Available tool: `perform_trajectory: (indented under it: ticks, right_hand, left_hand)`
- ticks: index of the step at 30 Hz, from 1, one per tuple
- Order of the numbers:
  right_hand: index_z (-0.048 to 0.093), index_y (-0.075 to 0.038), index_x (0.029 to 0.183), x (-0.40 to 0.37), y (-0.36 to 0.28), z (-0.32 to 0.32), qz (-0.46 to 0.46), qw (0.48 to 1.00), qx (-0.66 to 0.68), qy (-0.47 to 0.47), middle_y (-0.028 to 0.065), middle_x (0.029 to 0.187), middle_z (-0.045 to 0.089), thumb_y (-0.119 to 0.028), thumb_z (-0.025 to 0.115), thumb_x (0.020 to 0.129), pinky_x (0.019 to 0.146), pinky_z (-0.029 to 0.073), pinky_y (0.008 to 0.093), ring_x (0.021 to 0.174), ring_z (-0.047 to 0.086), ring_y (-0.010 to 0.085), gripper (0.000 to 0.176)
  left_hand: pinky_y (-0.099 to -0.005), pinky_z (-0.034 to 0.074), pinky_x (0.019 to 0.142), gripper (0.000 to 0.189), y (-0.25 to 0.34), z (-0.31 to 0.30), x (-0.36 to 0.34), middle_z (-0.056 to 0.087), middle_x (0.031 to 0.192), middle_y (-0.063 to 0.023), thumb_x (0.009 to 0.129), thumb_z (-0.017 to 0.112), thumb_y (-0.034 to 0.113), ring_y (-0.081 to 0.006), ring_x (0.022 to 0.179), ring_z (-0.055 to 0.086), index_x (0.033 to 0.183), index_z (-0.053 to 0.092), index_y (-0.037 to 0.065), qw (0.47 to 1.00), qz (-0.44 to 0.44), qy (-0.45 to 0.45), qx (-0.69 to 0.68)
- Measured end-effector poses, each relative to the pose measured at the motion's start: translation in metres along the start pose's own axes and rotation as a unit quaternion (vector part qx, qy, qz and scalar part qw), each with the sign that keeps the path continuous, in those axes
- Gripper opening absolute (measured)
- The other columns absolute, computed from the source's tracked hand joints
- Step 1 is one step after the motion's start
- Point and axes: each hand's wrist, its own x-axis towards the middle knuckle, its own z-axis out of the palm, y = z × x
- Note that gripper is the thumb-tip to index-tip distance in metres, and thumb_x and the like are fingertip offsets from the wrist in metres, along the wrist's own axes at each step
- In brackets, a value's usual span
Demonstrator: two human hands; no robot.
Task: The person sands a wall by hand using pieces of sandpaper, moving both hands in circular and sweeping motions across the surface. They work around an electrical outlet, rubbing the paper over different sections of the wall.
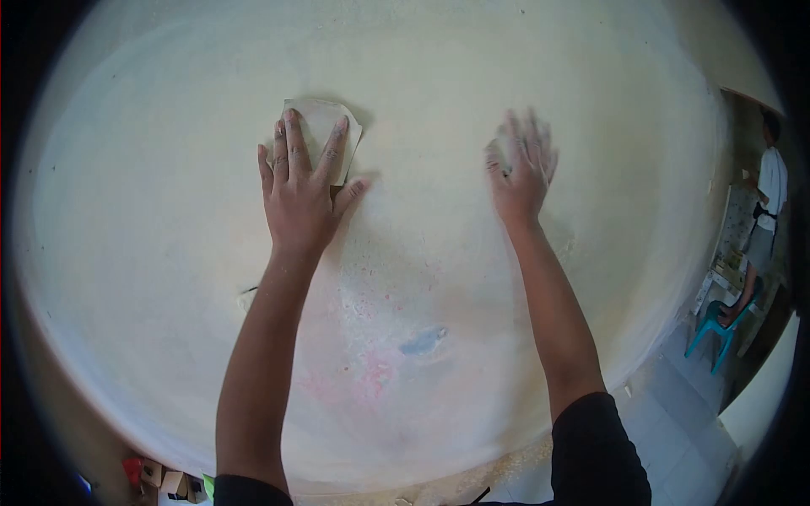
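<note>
My left hand (302, 190) presses a pale, uneven-edged sheet of sandpaper (321, 118) against a whitish wall (422, 59). Its fingers are spread and stretched over the sheet, with dust on their tips; the thumb lies off the sheet's lower right. Further right, my right hand (521, 169) is at the wall at about the same height. Motion blurs its fingers, which look apart, and no object shows in it. Whether its palm touches the wall is hidden.
Below my hands the wall has pink and blue-grey patches (422, 341). At far right a person (771, 181) stands with a foot on a teal stool (717, 325) near a paint-spotted table (732, 223). Cardboard boxes (177, 485) lie on the floor at lower left.
</note>
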Motion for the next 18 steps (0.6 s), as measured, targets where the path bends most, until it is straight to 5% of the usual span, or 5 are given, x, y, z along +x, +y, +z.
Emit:
perform_trajectory:
  ticks: [5, 8, 11, 14, 18]
  right_hand:
    - [0.039, -0.029, 0.147, -0.014, 0.003, -0.001, 0.028, 0.999, -0.017, 0.007, 0.0032, 0.157, 0.027, -0.041, 0.060, 0.087, 0.115, 0.011, 0.0580, 0.145, 0.021, 0.0334, 0.065]
    - [0.037, -0.029, 0.148, -0.010, 0.002, -0.005, 0.026, 0.999, -0.019, 0.000, 0.0034, 0.158, 0.026, -0.041, 0.058, 0.087, 0.115, 0.011, 0.0582, 0.145, 0.020, 0.0345, 0.065]
    - [0.038, -0.029, 0.147, -0.017, 0.004, -0.007, 0.009, 1.000, -0.016, -0.012, 0.0036, 0.157, 0.026, -0.041, 0.058, 0.087, 0.115, 0.012, 0.0589, 0.145, 0.020, 0.0359, 0.065]
    - [0.044, -0.029, 0.144, -0.031, 0.015, -0.017, -0.041, 0.998, -0.010, -0.051, 0.0045, 0.155, 0.031, -0.041, 0.060, 0.084, 0.114, 0.014, 0.0598, 0.143, 0.024, 0.0373, 0.063]
    - [0.051, -0.029, 0.138, -0.056, 0.069, -0.035, -0.148, 0.983, 0.023, -0.111, 0.0059, 0.152, 0.037, -0.043, 0.064, 0.079, 0.114, 0.017, 0.0604, 0.141, 0.029, 0.0381, 0.062]
  left_hand:
    - [-0.0573, 0.020, 0.114, 0.073, -0.011, -0.019, 0.013, 0.036, 0.152, -0.0104, 0.078, 0.063, 0.054, -0.0291, 0.139, 0.037, 0.145, 0.038, 0.039, 0.998, -0.003, -0.058, 0.034]
    - [-0.0565, 0.019, 0.115, 0.064, -0.006, -0.014, 0.016, 0.040, 0.151, -0.0025, 0.086, 0.063, 0.041, -0.0244, 0.140, 0.036, 0.146, 0.039, 0.034, 0.997, -0.017, -0.049, 0.057]
    - [-0.0562, 0.017, 0.115, 0.058, 0.016, 0.002, 0.009, 0.039, 0.152, -0.0008, 0.092, 0.058, 0.033, -0.0250, 0.141, 0.034, 0.146, 0.040, 0.026, 0.997, -0.058, -0.006, -0.041]
    - [-0.0563, 0.015, 0.116, 0.053, 0.046, 0.010, -0.015, 0.039, 0.151, -0.0013, 0.095, 0.053, 0.027, -0.0261, 0.142, 0.032, 0.146, 0.041, 0.019, 0.994, -0.010, -0.047, -0.102]
    - [-0.0560, 0.013, 0.116, 0.051, 0.072, 0.021, -0.042, 0.039, 0.151, -0.0024, 0.094, 0.051, 0.025, -0.0268, 0.144, 0.028, 0.144, 0.045, 0.021, 0.996, -0.046, -0.028, -0.073]
